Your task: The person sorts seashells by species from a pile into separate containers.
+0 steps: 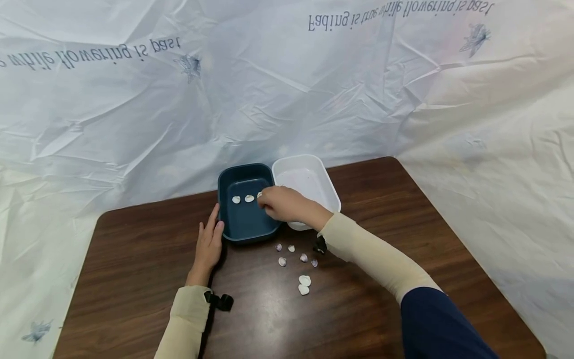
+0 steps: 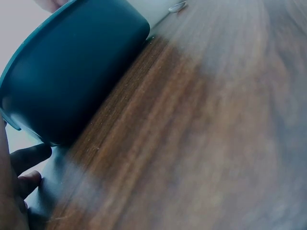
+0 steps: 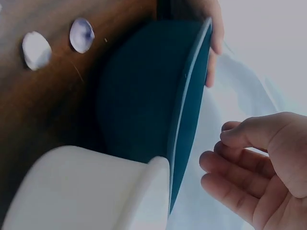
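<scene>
Shells (image 1: 242, 199) (in tray (image 1: 246, 225)) near right hand (image 1: 289, 204)

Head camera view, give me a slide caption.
Right hand above a dark teal rounded-rectangular tray holding small white shells, left hand at its side.

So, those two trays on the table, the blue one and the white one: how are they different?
Colour: the blue tray is dark, while the white tray is pale.
Contents: white shells lie in the blue tray; the white tray's inside is partly hidden by the right hand.
Place: the blue tray is beside the left hand; the white tray is farther from it.
Both are open-topped with rounded corners.
</scene>
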Available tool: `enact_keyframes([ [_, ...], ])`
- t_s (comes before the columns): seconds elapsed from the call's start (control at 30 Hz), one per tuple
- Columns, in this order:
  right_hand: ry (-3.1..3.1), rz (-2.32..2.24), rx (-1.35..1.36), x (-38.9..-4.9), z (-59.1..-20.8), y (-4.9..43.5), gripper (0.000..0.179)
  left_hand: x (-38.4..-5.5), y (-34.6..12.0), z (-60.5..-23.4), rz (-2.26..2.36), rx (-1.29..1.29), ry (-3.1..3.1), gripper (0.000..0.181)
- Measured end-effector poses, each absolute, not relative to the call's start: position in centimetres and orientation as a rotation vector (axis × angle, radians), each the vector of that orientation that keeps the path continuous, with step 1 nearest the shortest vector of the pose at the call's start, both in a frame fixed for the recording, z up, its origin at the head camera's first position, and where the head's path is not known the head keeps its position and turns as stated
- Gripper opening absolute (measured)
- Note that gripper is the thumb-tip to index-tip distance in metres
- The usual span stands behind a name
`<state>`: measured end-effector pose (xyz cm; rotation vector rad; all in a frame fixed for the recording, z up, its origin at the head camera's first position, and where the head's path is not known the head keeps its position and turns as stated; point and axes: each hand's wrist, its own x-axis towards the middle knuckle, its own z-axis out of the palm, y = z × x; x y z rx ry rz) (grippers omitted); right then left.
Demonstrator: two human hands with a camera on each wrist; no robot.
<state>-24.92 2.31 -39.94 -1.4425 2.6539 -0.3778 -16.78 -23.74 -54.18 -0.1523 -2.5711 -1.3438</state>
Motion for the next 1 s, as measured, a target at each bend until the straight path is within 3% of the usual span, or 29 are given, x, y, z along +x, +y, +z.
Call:
enact_keyframes([
  [0.87, 2.476, -0.336, -1.499, -17.7, -43.0, 6.4, 0.009, -16.6, -23.7, -54.0, -1.351, -0.141, -2.584, 0.057],
  [1.0, 2.439, -0.313, -1.469, -16.8, -43.3, 7.2, 0.015, -16.6, -23.7, -53.9, -1.343, -0.144, -2.572, 0.056],
])
